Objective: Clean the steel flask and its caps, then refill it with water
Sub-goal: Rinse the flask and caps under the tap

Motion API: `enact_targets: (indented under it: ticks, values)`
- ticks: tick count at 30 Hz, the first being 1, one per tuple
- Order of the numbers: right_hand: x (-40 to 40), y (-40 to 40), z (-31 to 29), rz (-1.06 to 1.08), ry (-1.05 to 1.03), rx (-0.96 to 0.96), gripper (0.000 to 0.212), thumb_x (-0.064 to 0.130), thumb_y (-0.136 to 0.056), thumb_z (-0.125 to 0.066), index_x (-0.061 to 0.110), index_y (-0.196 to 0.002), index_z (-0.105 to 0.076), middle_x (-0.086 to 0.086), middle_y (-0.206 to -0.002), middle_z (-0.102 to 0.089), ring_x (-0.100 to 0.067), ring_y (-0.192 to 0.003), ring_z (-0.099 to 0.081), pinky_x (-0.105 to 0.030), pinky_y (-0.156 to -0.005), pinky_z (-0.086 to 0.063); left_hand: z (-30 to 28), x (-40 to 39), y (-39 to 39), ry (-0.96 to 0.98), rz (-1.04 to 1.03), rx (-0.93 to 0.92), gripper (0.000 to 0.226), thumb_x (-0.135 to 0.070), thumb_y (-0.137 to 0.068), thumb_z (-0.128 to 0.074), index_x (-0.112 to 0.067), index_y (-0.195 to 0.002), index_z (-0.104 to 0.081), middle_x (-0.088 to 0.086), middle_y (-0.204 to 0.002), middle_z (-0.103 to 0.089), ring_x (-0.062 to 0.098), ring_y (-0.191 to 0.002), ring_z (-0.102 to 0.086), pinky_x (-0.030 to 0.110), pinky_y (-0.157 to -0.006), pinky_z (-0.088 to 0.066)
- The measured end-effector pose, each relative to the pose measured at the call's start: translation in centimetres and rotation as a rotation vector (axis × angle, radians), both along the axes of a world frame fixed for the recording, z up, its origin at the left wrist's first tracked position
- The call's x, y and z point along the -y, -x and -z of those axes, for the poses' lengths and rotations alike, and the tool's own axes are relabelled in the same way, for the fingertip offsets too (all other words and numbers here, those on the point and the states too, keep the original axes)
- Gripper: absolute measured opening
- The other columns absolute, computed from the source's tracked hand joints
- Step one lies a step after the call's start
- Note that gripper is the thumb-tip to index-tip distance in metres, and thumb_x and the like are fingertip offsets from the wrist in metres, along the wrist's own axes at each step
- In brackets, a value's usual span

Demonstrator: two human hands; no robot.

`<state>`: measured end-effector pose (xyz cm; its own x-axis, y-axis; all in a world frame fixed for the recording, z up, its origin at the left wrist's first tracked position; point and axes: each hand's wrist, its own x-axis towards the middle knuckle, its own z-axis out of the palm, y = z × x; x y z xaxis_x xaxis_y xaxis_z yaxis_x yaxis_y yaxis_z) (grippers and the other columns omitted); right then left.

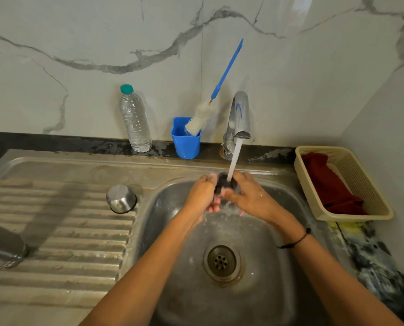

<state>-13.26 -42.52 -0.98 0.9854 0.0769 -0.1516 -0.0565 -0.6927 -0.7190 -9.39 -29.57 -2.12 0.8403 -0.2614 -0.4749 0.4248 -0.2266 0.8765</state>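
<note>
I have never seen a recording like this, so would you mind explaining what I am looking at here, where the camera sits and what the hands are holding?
There is no machine: a person wears one wide-angle camera on the head, looking down at their own bare hands. The left hand and right hand together hold a small dark cap under the running stream from the chrome tap, above the steel sink basin. On the ribbed draining board a round steel cap stands upside down, and the steel flask lies at the left edge. Behind stand a clear plastic water bottle and a blue cup holding a blue-handled bottle brush. At right, a cream basket holds a red cloth.
</note>
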Motion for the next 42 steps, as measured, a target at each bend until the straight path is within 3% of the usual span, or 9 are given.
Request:
enact_targets:
  ticks: [2,10,14,20,23,27,31,36,42]
  values:
    - [0.7,-0.3,-0.5,-0.063,0.072,0.025,0.054,0.022,-0.083,-0.066,0.017,-0.130,-0.040,-0.001,-0.119,-0.041,-0.012,-0.107,-0.044,-0.025,-0.090,-0.041,-0.1,0.0,0.0,0.010,0.026,-0.004,0.028,-0.038,-0.102,-0.032,-0.020,-0.107,-0.053,0.001,-0.060,-0.054,0.014,-0.047,-0.047,0.024,-0.044,-0.036]
    - [0.8,0.3,-0.2,0.020,0.101,0.252,0.040,0.028,-0.075,-0.072,0.016,-0.110,-0.059,0.000,-0.098,-0.062,-0.014,-0.090,-0.058,-0.022,-0.077,-0.048,0.3,-0.8,0.0,-0.185,0.090,0.216,0.034,-0.037,-0.102,-0.031,-0.018,-0.092,-0.058,0.002,-0.065,-0.060,0.012,-0.054,-0.053,0.023,-0.051,-0.042]
    - [-0.1,0.7,1.1,0.145,0.004,0.167,0.037,0.021,-0.077,-0.072,0.021,-0.110,-0.056,0.008,-0.094,-0.057,-0.005,-0.085,-0.056,-0.012,-0.069,-0.042,1.3,-1.3,0.0,-0.256,0.080,0.298,0.022,-0.025,-0.100,-0.040,-0.016,-0.095,-0.060,0.002,-0.081,-0.063,0.016,-0.076,-0.060,0.031,-0.073,-0.050]
    - [0.5,0.6,1.5,0.452,-1.013,-0.151,0.036,0.014,-0.083,-0.057,0.003,-0.117,-0.053,-0.020,-0.113,-0.059,-0.027,-0.091,-0.059,-0.033,-0.070,-0.052,1.3,-1.4,0.6,-0.203,0.114,0.317,0.022,-0.006,-0.092,-0.054,-0.020,-0.106,-0.063,-0.003,-0.098,-0.066,0.010,-0.086,-0.061,0.023,-0.075,-0.052]
    - [0.0,0.7,1.6,0.538,-1.253,-0.241,0.024,0.010,-0.088,-0.045,-0.003,-0.107,-0.053,-0.023,-0.110,-0.058,-0.028,-0.086,-0.057,-0.032,-0.062,-0.052,0.9,-1.1,0.7,-0.174,0.052,0.410,0.026,-0.002,-0.092,-0.053,-0.017,-0.108,-0.066,-0.004,-0.101,-0.067,0.005,-0.088,-0.060,0.016,-0.080,-0.050]
    - [-0.7,0.8,2.0,0.664,-1.459,-0.341,0.031,0.011,-0.091,-0.037,-0.003,-0.114,-0.052,-0.026,-0.117,-0.057,-0.033,-0.098,-0.059,-0.039,-0.072,-0.058,0.6,-1.3,0.6,-0.194,0.061,0.476,0.021,-0.005,-0.092,-0.055,-0.014,-0.105,-0.068,-0.005,-0.093,-0.066,-0.004,-0.077,-0.056,0.000,-0.062,-0.042]
    - [-1.4,0.7,2.3,0.718,-1.447,-0.402,0.038,0.015,-0.094,-0.033,-0.005,-0.120,-0.053,-0.026,-0.107,-0.062,-0.036,-0.098,-0.060,-0.033,-0.057,-0.058,0.6,-1.4,0.7,-0.201,0.080,0.505,0.019,-0.003,-0.091,-0.056,-0.009,-0.103,-0.068,0.001,-0.092,-0.068,-0.002,-0.072,-0.058,0.001,-0.061,-0.044]
    - [-1.7,1.3,2.7,0.670,-1.443,-0.378,0.033,0.022,-0.093,-0.051,0.000,-0.118,-0.056,-0.023,-0.111,-0.061,-0.030,-0.094,-0.064,-0.035,-0.063,-0.059,1.1,-1.7,0.8,-0.263,0.072,0.545,0.016,-0.006,-0.089,-0.058,-0.011,-0.100,-0.068,0.001,-0.094,-0.070,0.007,-0.083,-0.063,0.014,-0.077,-0.051]
    - [-1.5,1.5,2.5,0.641,-1.138,-0.322,0.030,0.013,-0.089,-0.060,-0.004,-0.114,-0.057,-0.025,-0.110,-0.064,-0.033,-0.094,-0.067,-0.032,-0.068,-0.060,1.2,-2.0,1.2,-0.268,0.080,0.539,0.019,-0.004,-0.091,-0.056,-0.012,-0.103,-0.068,-0.001,-0.096,-0.068,0.009,-0.087,-0.062,0.010,-0.077,-0.047]
